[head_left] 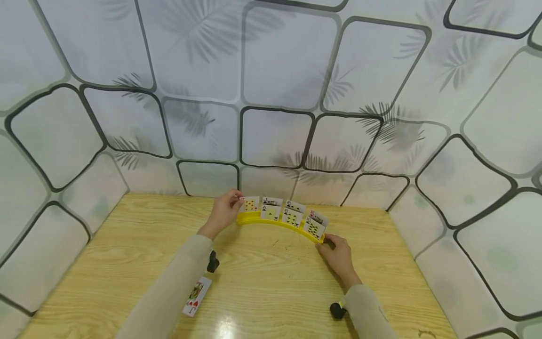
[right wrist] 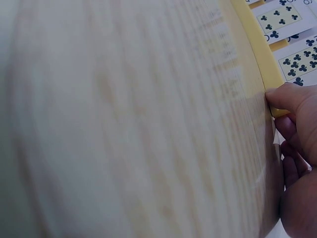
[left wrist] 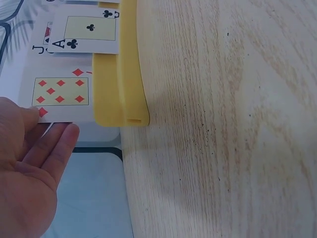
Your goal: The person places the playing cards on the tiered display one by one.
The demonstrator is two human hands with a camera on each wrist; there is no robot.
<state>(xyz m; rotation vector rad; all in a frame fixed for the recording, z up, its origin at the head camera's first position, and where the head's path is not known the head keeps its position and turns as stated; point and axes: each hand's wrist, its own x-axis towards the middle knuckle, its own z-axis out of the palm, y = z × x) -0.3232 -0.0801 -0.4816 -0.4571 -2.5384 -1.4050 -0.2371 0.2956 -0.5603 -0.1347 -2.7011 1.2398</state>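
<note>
A curved yellow card holder [head_left: 247, 220] stands on the table near the back wall, with playing cards upright in two rows. At its left end my left hand [head_left: 223, 213] pinches the outer edge of a diamonds card [left wrist: 60, 91], thumb in front and fingers behind. This card stands in the holder's slot or just over it; I cannot tell which. My right hand [head_left: 337, 256] grips the holder's right end between thumb and fingers. An ace of clubs [left wrist: 89, 29] is beside the diamonds card, a jack behind it. Farther right are clubs cards [right wrist: 297, 62] and a red king [head_left: 318, 216].
A jack of hearts [head_left: 197, 296] lies face up on the wooden table [head_left: 262, 282], beside my left forearm. Black objects [head_left: 213, 262] show at both wrists. Patterned walls [head_left: 279, 136] enclose the table at the back and sides.
</note>
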